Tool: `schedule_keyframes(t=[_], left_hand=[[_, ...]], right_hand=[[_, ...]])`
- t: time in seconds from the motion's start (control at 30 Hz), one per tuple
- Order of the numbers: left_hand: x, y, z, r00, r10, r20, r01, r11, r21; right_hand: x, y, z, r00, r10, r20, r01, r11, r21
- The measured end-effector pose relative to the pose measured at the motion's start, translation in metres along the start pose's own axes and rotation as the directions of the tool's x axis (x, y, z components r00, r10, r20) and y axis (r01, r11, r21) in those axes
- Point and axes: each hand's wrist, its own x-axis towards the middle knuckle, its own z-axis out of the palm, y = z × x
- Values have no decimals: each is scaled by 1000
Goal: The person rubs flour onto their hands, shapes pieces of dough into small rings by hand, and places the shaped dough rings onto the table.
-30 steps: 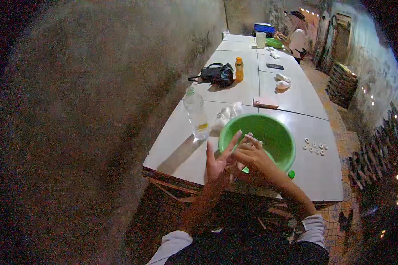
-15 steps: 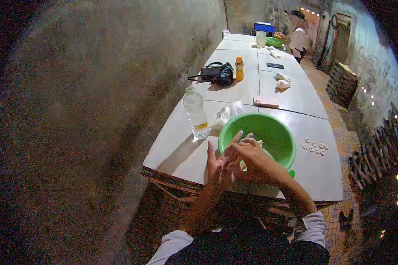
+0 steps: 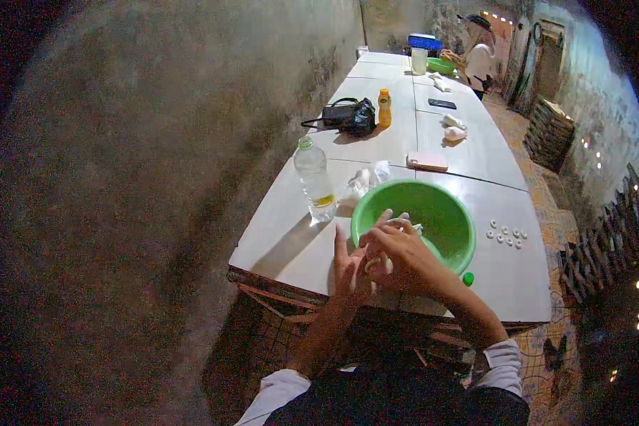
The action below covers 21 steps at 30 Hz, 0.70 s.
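Both of my hands meet over the near rim of a green bowl point(image 3: 460, 206). My left hand point(image 3: 351, 273) is palm up with the thumb raised and the fingers stretched out, partly hidden behind the other hand. Across its palm, my right hand point(image 3: 408, 259) bends its fingers downward. Between them a small whitish ring point(image 3: 371, 265) shows in part, at the right fingers. White crumbly stuff point(image 3: 417, 229) lies inside the bowl, mostly covered by my hands. On the table to the right sit several small white rings point(image 3: 505, 234).
A clear bottle point(image 3: 314, 181), a white plastic bag point(image 3: 362, 182) and a pink box point(image 3: 427, 162) stand around the bowl. A green cap point(image 3: 468, 279) lies near it. Farther off are a black bag point(image 3: 349, 117), an orange bottle point(image 3: 384, 108), a phone point(image 3: 441, 104) and another person point(image 3: 479, 57).
My right fingers have shifted slightly over my left palm, and the whitish ring between the hands shows more clearly. The things on the table stay put; the view tilts a little.
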Motion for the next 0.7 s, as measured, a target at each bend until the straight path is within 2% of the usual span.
schedule_keyframes(t=[0.03, 0.1, 0.23, 0.27, 0.33, 0.37, 0.43, 0.57, 0.63, 0.67, 0.7], left_hand=[[-1, 0, 7, 1000, 0, 0, 0, 1000, 0], [-3, 0, 24, 992, -11, -127, 8, 1000, -27], [-4, 3, 15, 994, -47, -100, 48, 999, 5], [-5, 4, 8, 994, -47, -100, 47, 999, 5], [-4, 6, 1, 996, -80, -42, 78, 995, -57], [-4, 5, 0, 996, -79, -42, 76, 995, -56], [-3, 4, 12, 985, -52, -163, 36, 994, -102], [-1, 4, 16, 990, -6, -142, -3, 998, -65], [0, 2, 15, 996, 41, -79, -45, 997, -59], [0, 1, 14, 996, 39, -79, -44, 997, -59], [-1, 0, 11, 974, 62, -218, -72, 997, -41]], right_hand=[[1, -2, -5, 1000, 0, 0, 0, 1000, 0], [5, -10, -21, 989, 88, 119, -108, 978, 180], [8, -8, -31, 958, 149, 247, -225, 921, 319], [6, -4, -25, 958, 148, 247, -225, 921, 318], [2, 3, -13, 993, 77, 92, -93, 979, 183], [0, 4, -13, 993, 75, 93, -91, 979, 183], [0, 1, -18, 992, 71, 103, -95, 964, 247], [-1, 0, -16, 992, 106, 65, -120, 951, 285], [2, -8, -25, 949, 243, 201, -315, 781, 539], [3, -8, -27, 949, 245, 200, -315, 781, 539], [4, -8, -29, 950, 256, 177, -311, 756, 577]])
